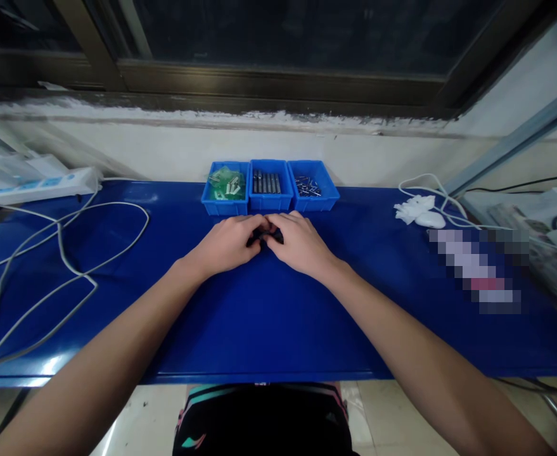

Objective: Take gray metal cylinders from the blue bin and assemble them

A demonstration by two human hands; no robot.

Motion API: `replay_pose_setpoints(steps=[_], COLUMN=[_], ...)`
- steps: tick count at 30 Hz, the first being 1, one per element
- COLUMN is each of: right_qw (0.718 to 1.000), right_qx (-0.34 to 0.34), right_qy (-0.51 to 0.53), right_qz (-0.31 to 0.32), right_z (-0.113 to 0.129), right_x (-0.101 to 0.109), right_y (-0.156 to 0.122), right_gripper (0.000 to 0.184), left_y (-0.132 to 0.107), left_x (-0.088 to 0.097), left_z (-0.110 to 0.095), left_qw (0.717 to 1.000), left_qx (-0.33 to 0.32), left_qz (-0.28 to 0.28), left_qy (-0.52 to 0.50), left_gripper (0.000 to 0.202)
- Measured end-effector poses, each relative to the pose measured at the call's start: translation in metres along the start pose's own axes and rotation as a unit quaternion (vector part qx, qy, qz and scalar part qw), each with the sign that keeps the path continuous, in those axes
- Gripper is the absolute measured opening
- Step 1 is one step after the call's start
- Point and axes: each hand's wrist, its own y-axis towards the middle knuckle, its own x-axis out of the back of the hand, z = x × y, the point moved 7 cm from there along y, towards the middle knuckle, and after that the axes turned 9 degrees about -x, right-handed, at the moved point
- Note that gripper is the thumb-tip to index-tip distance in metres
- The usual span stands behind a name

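Observation:
My left hand [234, 239] and my right hand [297, 239] meet over the blue table, fingertips touching and thumbs close together. Both have their fingers curled round a small dark piece [277, 237], which is mostly hidden by them; its exact kind does not show. Just beyond the hands stand three blue bins side by side. The left bin [225, 208] holds a green plastic bag [221, 180] with small silvery metal parts. In the middle bin [270, 202] lie several dark grey cylindrical rods [266, 183] in a row. Small thin metal pieces [308, 186], perhaps screws, lie loose in the right bin [313, 204].
A white power strip [64, 185] with plugs sits at the back left, and loose pale cables [88, 277] loop across the left of the blue table [259, 329]. Crumpled white plastic [414, 208], a white mouse-like object [430, 220] and a blurred-out item [473, 266] lie right.

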Motion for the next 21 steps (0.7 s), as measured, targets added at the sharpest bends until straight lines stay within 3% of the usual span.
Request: replay_pose_setpoints(steps=[9,16,21], right_qw=[0.998,0.990,0.991], right_qx=[-0.017,-0.061,-0.092], right_qy=[0.068,0.127,0.097], right_qz=[0.001,0.019,-0.001], right_z=[-0.0028,-0.0025,-0.0052], right_x=[-0.0021,-0.0023,-0.0032], right_y=[0.0026,0.0030,0.0032], right_gripper=[0.027,0.032,0.029], left_y=[-0.0006,-0.0004,-0.0013], left_x=[-0.0010,0.0030,0.0055], left_z=[0.0022,0.0015,0.0016], left_qw=[1.000,0.999,0.999], left_qx=[-0.015,0.033,0.034], left_qz=[-0.007,0.001,-0.019], left_qy=[0.001,0.037,0.037], left_gripper=[0.034,0.033,0.038])
